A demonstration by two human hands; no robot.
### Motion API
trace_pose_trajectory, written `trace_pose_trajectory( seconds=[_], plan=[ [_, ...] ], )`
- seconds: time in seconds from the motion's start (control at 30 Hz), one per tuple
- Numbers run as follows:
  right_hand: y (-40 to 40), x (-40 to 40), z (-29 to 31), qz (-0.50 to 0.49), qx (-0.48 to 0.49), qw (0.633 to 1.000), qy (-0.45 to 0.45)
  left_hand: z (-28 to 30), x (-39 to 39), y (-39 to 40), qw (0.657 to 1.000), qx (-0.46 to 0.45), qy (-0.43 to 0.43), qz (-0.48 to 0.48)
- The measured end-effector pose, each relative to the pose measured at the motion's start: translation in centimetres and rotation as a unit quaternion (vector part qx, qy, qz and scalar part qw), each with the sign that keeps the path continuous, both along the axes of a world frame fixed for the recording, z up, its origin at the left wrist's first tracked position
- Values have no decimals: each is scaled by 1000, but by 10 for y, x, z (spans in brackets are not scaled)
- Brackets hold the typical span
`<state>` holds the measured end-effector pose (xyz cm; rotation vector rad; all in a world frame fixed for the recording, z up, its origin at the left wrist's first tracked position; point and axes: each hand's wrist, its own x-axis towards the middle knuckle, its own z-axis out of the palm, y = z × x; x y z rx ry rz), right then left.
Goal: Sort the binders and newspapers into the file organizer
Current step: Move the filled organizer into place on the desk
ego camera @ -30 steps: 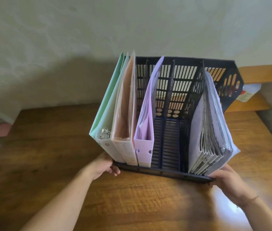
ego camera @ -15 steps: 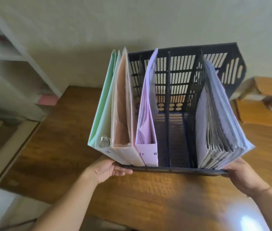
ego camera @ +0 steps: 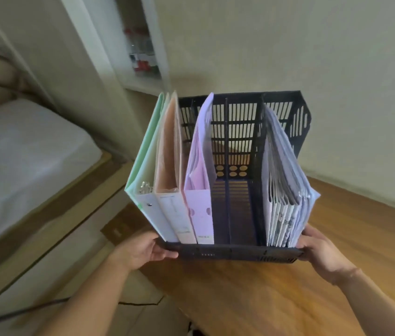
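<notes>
**Both hands on the loaded file organizer**

We hold the black slotted file organizer [ego camera: 237,253] by its front base rail, over the near-left corner of the wooden table [ego camera: 351,214]. Our left hand [ego camera: 140,251] grips the rail's left end at about 9 o'clock from the organizer's centre, thumb on top and fingers curled beneath. Our right hand [ego camera: 322,251] clamps the right end at about 3 o'clock, fingers wrapped round the corner.

Three binders stand upright, spines toward us, at the organizer's left: the green binder [ego camera: 145,170] is outermost, the peach binder [ego camera: 169,166] touches it, and the lilac binder [ego camera: 198,190] stands just beside that. We cannot tell which dividers separate them. The middle compartments show bare slats. The stack of newspapers [ego camera: 283,185] fills the rightmost compartment, folded edges toward us, fanning slightly out to the right.

At 10 o'clock lies a bed [ego camera: 22,151] with a pale mattress, and at 12 o'clock a white shelf [ego camera: 143,57] holds blurred items.
</notes>
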<state>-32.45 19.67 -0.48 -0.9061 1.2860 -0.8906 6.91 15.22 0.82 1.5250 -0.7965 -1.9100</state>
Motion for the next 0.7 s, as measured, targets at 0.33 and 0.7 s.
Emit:
trace_pose_trajectory(
  seconds=[0.33,0.7],
  plan=[
    [-136,118,-28,38,29,999,4,-21,116,-118,998,34,-27,46],
    [-177,160,-60,7,43,999,7,-57,164,-176,999,43,6,0]
  ],
)
